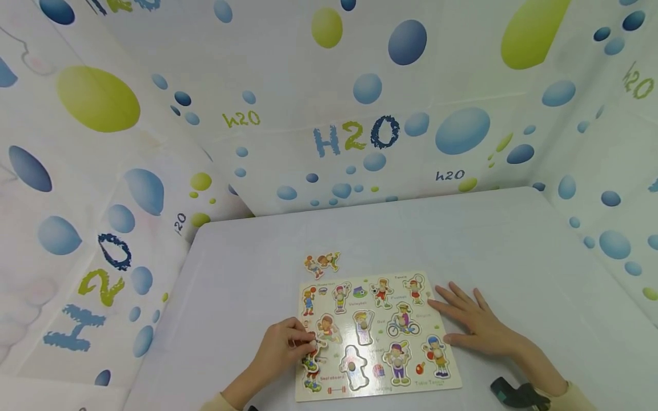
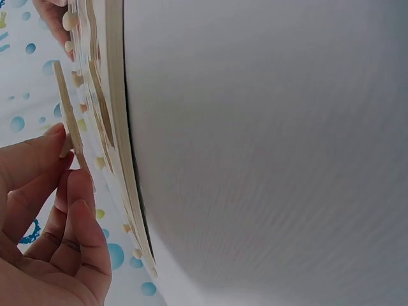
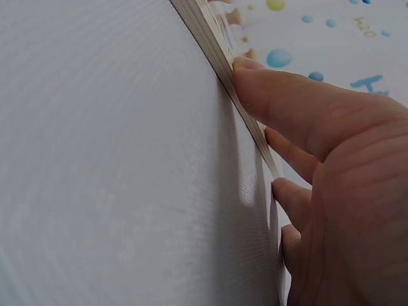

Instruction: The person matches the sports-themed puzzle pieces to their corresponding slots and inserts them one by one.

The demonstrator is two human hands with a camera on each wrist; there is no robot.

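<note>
In the head view a wooden puzzle board (image 1: 411, 390) with knobbed sports-figure pieces lies on the white table. My left hand (image 1: 280, 348) is over its left edge. Its thumb and fingers pinch a thin wooden puzzle piece (image 2: 71, 111), held on edge above the board in the left wrist view. In the head view the piece (image 1: 311, 362) overlaps the skateboard figure at the lower left. My right hand (image 1: 478, 325) lies with spread fingers at the board's right side. The right wrist view has its thumb (image 3: 252, 86) against the board's edge.
Two loose figure pieces, one with a red ball player (image 1: 313, 266) and one beside it (image 1: 330, 261), lie touching behind the board. A pale figure-shaped recess (image 1: 354, 374) shows at the board's lower middle. A black wrist device (image 1: 519, 395) sits by the right sleeve. Printed curtains surround the table.
</note>
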